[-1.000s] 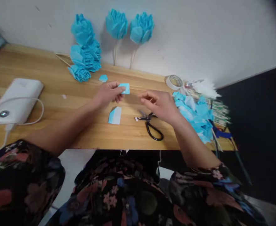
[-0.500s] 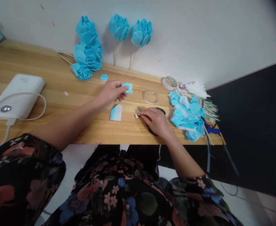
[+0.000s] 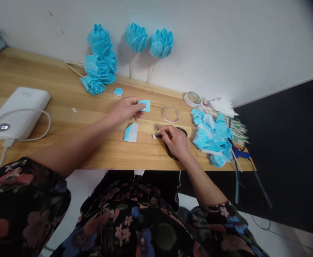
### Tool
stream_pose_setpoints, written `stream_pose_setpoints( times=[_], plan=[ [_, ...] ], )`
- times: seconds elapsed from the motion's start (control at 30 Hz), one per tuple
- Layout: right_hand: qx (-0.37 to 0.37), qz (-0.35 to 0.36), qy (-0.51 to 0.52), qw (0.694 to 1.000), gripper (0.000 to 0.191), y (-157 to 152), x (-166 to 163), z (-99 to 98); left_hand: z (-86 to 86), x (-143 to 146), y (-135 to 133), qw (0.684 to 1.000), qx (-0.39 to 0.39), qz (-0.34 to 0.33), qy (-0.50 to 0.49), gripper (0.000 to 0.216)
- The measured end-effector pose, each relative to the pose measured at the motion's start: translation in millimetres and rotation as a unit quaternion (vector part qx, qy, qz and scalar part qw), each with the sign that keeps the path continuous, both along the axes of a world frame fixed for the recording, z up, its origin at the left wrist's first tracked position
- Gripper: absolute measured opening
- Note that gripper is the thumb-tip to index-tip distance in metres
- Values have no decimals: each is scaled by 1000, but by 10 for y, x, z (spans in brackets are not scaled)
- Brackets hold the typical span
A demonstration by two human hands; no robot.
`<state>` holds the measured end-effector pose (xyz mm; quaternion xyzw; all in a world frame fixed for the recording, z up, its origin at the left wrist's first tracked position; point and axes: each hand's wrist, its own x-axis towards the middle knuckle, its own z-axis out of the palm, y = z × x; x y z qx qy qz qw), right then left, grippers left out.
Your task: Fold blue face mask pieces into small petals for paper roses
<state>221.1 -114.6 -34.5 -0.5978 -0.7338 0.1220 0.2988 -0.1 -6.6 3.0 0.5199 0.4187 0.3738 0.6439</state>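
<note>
My left hand (image 3: pixel 129 108) pinches a small folded piece of blue paper (image 3: pixel 145 106) between thumb and fingers, above the wooden table. My right hand (image 3: pixel 174 141) is closed over black-handled scissors (image 3: pixel 182 130), which lie open on the table. At its pinched fingertips a tiny pale strip (image 3: pixel 159 131) seems to show; it is too small to make out well. A small white scrap (image 3: pixel 154 136) lies near the blade. Between the hands rests a blue and white folded paper piece (image 3: pixel 131 132). A narrow tape ring (image 3: pixel 170 114) lies beyond my right hand.
Blue paper flowers on sticks (image 3: pixel 100 64) lie at the back left; two more lean on the wall. A small blue piece (image 3: pixel 118 91) lies near them. A white power bank (image 3: pixel 17 112) with cable sits left. Crumpled blue paper (image 3: pixel 212 135) and a wide tape roll (image 3: pixel 192 99) are right.
My right fingertips have lifted a little away from the white scrap beside the blade. My left hand keeps hold of the blue paper. The whole view has shifted slightly downward.
</note>
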Motion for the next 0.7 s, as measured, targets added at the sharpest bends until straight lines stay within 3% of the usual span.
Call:
stream_pose_setpoints(
  times=[0.1,0.2,0.3,0.43,0.57,0.7],
  plan=[
    [-58,-46,113,991,14,12,-1,73,13,2,-10,1000,-17,-8,-12,23],
    [-37,-73,160,984,16,72,-52,232,19,2,-16,999,-38,-13,-20,22],
    [97,-68,120,986,12,194,-168,431,24,0,-26,999,-48,-21,-16,19],
    [266,10,14,964,11,407,-335,559,42,1,-43,998,-51,-28,-8,18],
    [292,44,-69,953,14,577,-410,478,43,-4,-36,998,-49,-31,-18,19],
    [287,54,-73,954,14,637,-403,362,30,-10,-16,998,-49,-34,-23,18]
  ],
)
